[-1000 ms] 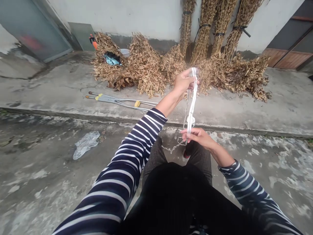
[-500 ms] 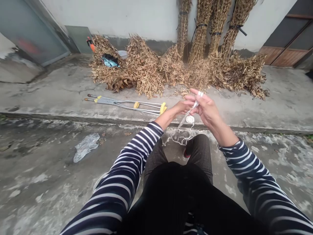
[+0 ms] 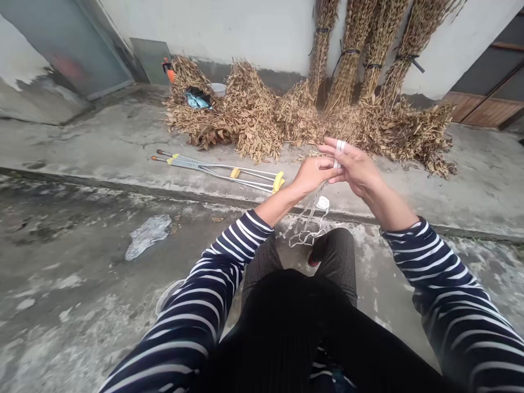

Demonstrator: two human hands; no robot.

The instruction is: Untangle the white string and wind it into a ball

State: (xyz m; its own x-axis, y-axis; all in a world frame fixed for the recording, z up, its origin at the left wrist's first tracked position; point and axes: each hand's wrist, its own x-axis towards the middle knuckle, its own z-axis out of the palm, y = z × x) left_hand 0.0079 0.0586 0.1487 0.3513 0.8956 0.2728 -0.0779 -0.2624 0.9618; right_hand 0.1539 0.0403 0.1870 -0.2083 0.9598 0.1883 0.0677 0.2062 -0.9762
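Note:
A flat white strap (image 3: pixel 338 152) is looped round the outstretched fingers of my right hand (image 3: pixel 360 169), with the thumb bent in against it. My left hand (image 3: pixel 311 174) meets the right fingertips and pinches the strap just below the loop. From there loose lengths of the strap hang down in front of my knees. Below the hands is a small white coil (image 3: pixel 323 203), with a tangle of the same strap (image 3: pixel 305 238) trailing beneath it. Whether the coil hangs or rests on the step I cannot tell.
A pair of crutches (image 3: pixel 221 170) with yellow pads lies on the concrete step. Dried plant stalks (image 3: pixel 254 114) are heaped along the wall, and tied bundles (image 3: pixel 346 54) stand behind them. A clear plastic sheet (image 3: pixel 148 236) lies on the ground to the left.
My left hand has moved up and right to meet the right fingers, and the strap now circles them in more than one band. The view has shifted slightly.

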